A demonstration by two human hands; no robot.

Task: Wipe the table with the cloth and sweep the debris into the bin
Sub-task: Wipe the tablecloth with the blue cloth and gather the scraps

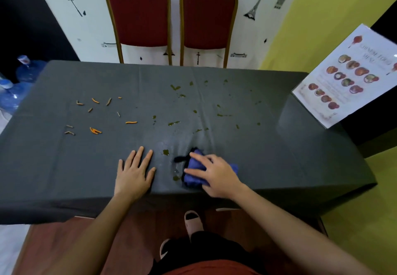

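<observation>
where the table lies under a dark grey cover, contents as follows: right hand, fingers curled down over a bunched blue cloth, pressing it to the near edge; left hand, flat on the cover, fingers spread, holding nothing, beside the cloth; orange debris, scattered far left; green smears, centre and right; two red chairs beyond; laminated menu, right corner.
</observation>
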